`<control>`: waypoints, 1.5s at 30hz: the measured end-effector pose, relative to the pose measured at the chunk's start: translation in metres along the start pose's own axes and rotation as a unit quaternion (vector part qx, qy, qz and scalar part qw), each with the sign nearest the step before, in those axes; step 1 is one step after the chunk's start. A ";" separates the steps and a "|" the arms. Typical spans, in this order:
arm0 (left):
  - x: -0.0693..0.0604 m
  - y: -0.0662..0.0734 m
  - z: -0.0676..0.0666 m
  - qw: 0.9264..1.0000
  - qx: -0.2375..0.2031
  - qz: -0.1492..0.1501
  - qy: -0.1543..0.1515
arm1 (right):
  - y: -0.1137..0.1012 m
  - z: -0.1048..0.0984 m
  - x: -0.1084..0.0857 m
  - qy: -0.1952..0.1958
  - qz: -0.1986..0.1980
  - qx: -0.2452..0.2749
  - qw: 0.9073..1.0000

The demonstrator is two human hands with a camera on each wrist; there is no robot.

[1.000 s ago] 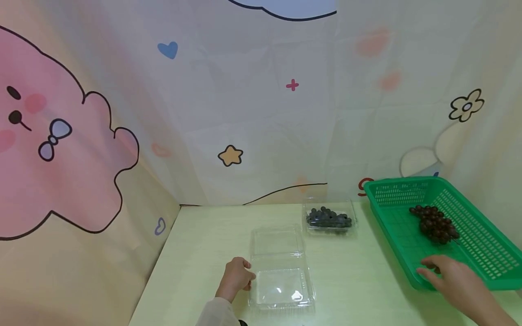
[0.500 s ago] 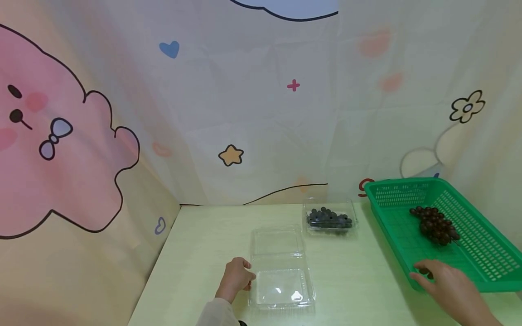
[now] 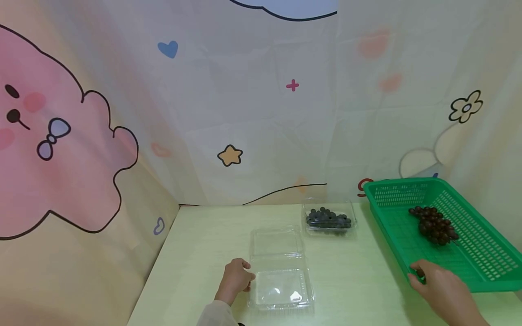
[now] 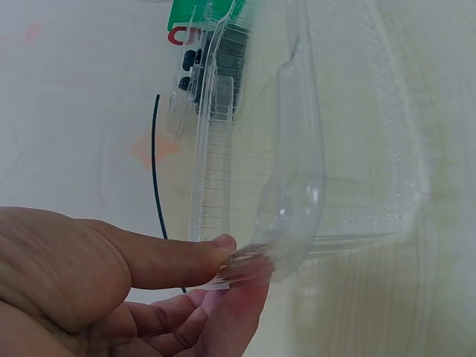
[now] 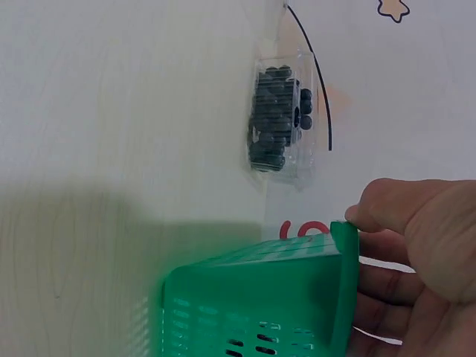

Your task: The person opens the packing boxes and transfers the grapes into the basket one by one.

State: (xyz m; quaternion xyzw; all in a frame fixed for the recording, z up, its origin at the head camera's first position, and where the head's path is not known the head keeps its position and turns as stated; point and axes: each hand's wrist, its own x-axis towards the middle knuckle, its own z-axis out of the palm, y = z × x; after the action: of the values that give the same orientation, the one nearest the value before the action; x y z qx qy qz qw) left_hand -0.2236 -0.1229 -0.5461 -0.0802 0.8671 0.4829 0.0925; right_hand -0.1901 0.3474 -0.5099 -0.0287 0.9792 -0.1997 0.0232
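1. The clear plastic container lies opened out on the tabletop, base nearer the person, hinged lid spread behind it. The left hand pinches the base's left edge between thumb and finger.
2. Well off to its right, a green plastic basket, rectangular with perforated walls, sits mouth up and slightly angled. The right hand grips the rim at its near left corner.
3. Inside the basket I see dark red grapes, one bunch, resting near the right wall.

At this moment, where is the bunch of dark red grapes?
In the head view, the dark red grapes lie at right, inside the green basket, beyond the right hand.
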 end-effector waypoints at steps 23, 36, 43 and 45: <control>0.007 -0.011 -0.019 0.999 0.011 0.016 0.047 | -0.005 0.005 -0.007 0.050 0.001 -0.006 0.999; 0.020 -0.027 -0.048 0.997 0.016 0.012 0.075 | -0.006 0.006 -0.006 0.051 0.007 -0.016 0.999; 0.028 -0.028 -0.065 0.995 0.013 0.001 0.096 | -0.006 0.006 -0.006 0.054 0.008 -0.015 0.998; 0.030 -0.028 -0.070 0.995 0.012 -0.002 0.100 | -0.006 0.006 -0.006 0.054 0.009 -0.012 0.998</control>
State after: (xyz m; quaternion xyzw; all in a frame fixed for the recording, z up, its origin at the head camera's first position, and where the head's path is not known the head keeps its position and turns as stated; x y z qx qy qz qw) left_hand -0.2525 -0.1983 -0.5405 -0.1283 0.8773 0.4623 0.0073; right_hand -0.1837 0.3396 -0.5132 -0.0096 0.9815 -0.1891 -0.0284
